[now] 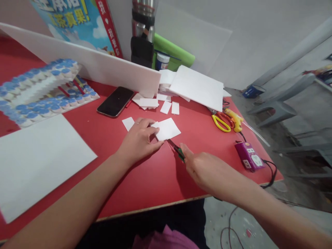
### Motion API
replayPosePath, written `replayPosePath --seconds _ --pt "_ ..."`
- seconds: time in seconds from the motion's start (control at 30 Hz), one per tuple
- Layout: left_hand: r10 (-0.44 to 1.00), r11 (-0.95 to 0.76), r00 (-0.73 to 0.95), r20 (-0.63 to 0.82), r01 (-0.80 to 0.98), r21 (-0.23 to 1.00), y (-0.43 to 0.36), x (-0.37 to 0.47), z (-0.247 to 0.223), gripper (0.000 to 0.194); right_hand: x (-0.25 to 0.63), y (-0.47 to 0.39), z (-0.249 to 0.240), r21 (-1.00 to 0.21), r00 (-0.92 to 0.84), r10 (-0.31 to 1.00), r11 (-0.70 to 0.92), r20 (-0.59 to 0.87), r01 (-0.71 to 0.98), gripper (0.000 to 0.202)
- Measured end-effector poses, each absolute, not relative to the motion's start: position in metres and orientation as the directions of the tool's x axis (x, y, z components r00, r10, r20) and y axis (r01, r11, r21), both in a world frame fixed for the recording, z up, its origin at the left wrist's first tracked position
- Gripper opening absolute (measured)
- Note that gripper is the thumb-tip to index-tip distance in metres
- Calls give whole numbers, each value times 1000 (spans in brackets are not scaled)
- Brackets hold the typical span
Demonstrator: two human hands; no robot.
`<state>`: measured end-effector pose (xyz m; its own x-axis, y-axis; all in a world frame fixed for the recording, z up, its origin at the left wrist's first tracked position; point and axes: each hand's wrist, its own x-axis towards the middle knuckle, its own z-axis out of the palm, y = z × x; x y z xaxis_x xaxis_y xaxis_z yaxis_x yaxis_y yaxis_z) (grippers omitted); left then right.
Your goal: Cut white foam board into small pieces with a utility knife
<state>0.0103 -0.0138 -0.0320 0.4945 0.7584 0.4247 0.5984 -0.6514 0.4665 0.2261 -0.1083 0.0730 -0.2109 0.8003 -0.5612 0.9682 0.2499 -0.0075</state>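
Note:
A small white foam board piece [168, 129] lies on the red table in front of me. My left hand [141, 136] steadies it, thumb and fingers gripping its left end. In my right hand [198, 164] is a utility knife [178, 151] with a green handle, fingers wrapped round it. The knife's tip meets the near edge of the piece, close to my left thumb. Another white strip [128, 123] pokes out beside my left fingers. Several small white cut pieces [166, 107] are scattered just beyond.
A phone [115, 101] and a blue-and-white decorated model [49, 93] are to the left, near a large white sheet [38, 159]. On the right are yellow-handled scissors [221, 123], a yellow glue gun [234, 119] and a purple box [249, 156] with cables. White boards [198, 87] lie behind.

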Motion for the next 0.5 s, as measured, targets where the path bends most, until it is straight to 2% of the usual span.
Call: replayPosePath --seconds 0.13,0.2,0.27,0.33,0.4,0.5 --pt "760 -650 501 414 586 484 -13 8 -30 29 250 -119 67 -221 -272 860 192 -433 956 47" --pt "758 -652 508 409 588 478 -12 6 -28 28 266 -117 62 -250 -212 923 133 -322 959 48" --pt "764 -644 494 415 618 452 -9 3 -26 29 280 -109 54 -132 -47 969 15 -241 991 53" --pt "778 -623 464 424 654 429 -6 0 -25 31 289 -95 45 51 114 972 -106 -206 993 57" --pt "798 -595 435 418 677 432 -4 -3 -25 36 292 -80 35 188 184 959 -145 -213 971 58" --pt "825 -559 413 386 697 449 -1 -7 -26 41 290 -64 25 277 198 960 -139 -200 951 57"
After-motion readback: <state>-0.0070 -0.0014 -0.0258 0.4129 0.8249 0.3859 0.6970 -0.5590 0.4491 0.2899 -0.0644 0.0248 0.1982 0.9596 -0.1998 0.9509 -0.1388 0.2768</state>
